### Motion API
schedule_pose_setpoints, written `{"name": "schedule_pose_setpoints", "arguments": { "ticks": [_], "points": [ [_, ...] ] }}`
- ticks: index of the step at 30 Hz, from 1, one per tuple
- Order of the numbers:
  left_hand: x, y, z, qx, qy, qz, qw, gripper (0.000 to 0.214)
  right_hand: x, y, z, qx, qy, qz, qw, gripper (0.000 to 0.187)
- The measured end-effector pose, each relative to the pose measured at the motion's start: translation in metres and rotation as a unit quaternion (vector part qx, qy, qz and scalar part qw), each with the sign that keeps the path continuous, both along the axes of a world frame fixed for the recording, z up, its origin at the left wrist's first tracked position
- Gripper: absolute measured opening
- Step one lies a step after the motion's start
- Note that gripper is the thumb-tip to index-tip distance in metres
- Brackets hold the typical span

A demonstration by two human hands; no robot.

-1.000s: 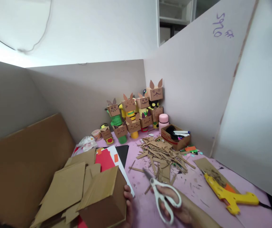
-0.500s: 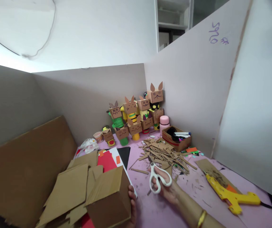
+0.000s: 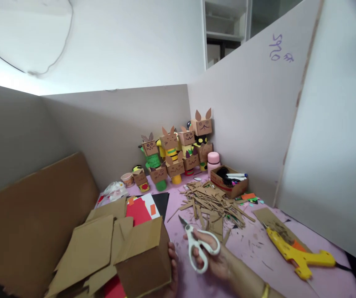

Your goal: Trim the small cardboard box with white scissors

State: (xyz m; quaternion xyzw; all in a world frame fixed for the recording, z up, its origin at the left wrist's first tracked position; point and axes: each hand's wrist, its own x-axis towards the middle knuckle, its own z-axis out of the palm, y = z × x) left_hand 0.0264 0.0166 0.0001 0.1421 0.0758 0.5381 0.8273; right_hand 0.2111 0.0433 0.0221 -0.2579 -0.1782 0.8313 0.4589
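Pink tbl [image 3: 258, 252]: cardbd scraps [image 3: 210, 198] (messy pile) just beyond R hand [image 3: 217, 256], yel. glue gun [image 3: 285, 246] off to hand's R.

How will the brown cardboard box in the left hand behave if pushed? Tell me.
The brown cardboard box is probably light for its size, being plain cardboard. Its straight edges suggest it would feel fairly stiff, though the left hand might dent it if squeezing hard. Its flat faces make sliding likelier than rolling.

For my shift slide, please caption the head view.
Left hand holds a cardboard box, right hand holds white-handled scissors near cardboard scraps.
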Motion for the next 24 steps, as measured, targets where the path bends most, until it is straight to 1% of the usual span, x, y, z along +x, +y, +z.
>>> {"name": "schedule_pose_setpoints", "arguments": {
  "ticks": [2,5,7,8,10,12,13,14,16,19,20,21,24],
  "points": [
    [0.0,0.001,-0.003,0.001,0.009,0.0,1.0,0.04,-0.013,0.004,0.006,-0.016,0.007,0.026,1.0,0.039],
    [-0.004,0.003,-0.003,0.011,0.007,0.027,1.0,0.038,-0.035,0.015,0.01,-0.035,0.015,0.046,0.998,0.041],
    [-0.006,0.004,-0.002,0.014,0.004,0.038,0.999,0.037,-0.042,0.022,0.01,-0.044,0.008,0.04,0.998,0.042],
    [-0.007,0.004,-0.001,0.013,0.005,0.037,0.999,0.037,-0.043,0.025,0.009,-0.044,0.003,0.021,0.999,0.042],
    [-0.007,0.004,0.0,0.007,0.005,0.028,1.0,0.039,-0.038,0.025,0.006,-0.039,-0.009,-0.046,0.998,0.04],
    [-0.004,0.003,-0.001,-0.005,0.004,0.023,1.0,0.041,-0.029,0.018,0.002,-0.022,-0.017,-0.126,0.992,0.038],
    [-0.003,0.003,-0.002,-0.013,0.002,0.023,1.0,0.042,-0.024,0.013,0.001,-0.012,-0.022,-0.154,0.988,0.038],
    [-0.001,0.003,-0.003,-0.022,0.001,0.025,0.999,0.042,-0.019,0.006,0.0,-0.004,-0.027,-0.169,0.985,0.038],
    [0.001,0.003,-0.005,-0.037,-0.001,0.03,0.999,0.042,-0.013,-0.008,-0.002,0.002,-0.042,-0.156,0.987,0.037],
    [-0.001,0.003,-0.006,-0.059,0.001,0.042,0.997,0.04,-0.009,-0.023,-0.005,-0.016,-0.069,-0.086,0.994,0.04],
    [-0.002,0.003,-0.006,-0.065,0.001,0.046,0.997,0.04,-0.008,-0.025,-0.005,-0.022,-0.075,-0.075,0.994,0.04],
    [-0.003,0.002,-0.005,-0.068,0.0,0.049,0.997,0.04,-0.006,-0.025,-0.005,-0.024,-0.079,-0.079,0.993,0.039],
    [-0.005,0.003,-0.003,-0.06,-0.01,0.045,0.997,0.041,0.01,-0.025,-0.003,-0.002,-0.082,-0.132,0.988,0.035]
  ]
}}
